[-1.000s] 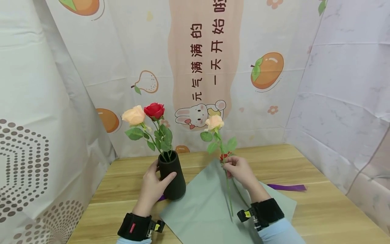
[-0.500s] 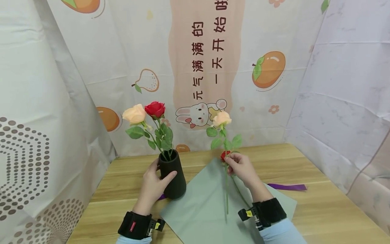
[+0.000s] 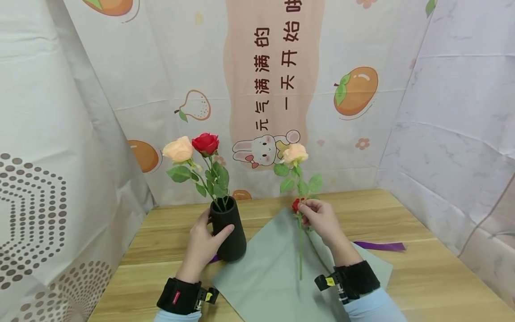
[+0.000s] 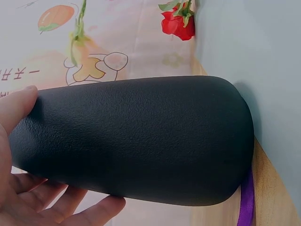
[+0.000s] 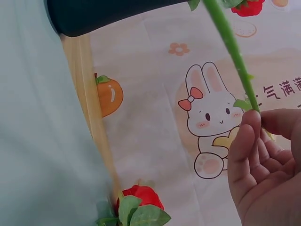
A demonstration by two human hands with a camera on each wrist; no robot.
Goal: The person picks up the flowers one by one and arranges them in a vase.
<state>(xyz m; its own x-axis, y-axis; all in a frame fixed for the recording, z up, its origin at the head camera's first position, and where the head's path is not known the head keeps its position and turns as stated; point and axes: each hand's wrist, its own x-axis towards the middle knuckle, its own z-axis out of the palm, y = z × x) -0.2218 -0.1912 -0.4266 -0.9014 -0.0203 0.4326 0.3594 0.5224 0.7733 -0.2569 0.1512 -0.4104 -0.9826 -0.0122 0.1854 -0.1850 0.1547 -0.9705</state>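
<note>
My left hand [image 3: 203,239] grips a black vase [image 3: 228,235] that stands upright at the left edge of the green sheet. Out of its mouth rise a peach rose [image 3: 179,150] and a red rose [image 3: 205,144]. In the right wrist view my right hand [image 5: 270,160] pinches a green stem [image 5: 233,47] between thumb and fingers. That stem belongs to a second peach rose [image 3: 295,153], held upright above the sheet. Behind the right hand another red rose [image 3: 297,205] lies at the sheet's far corner, its bloom partly hidden in the head view.
A pale green sheet [image 3: 273,273] lies on the wooden table [image 3: 422,268]. To the right, a purple ribbon [image 3: 382,246] sticks out from under it; more purple ribbon [image 4: 246,202] shows by the vase base. A printed cloth [image 3: 193,58] hangs behind the table.
My right hand has shifted slightly right and up, and the peach rose in it has swung from tilted to nearly upright. The left hand and vase stay in place.
</note>
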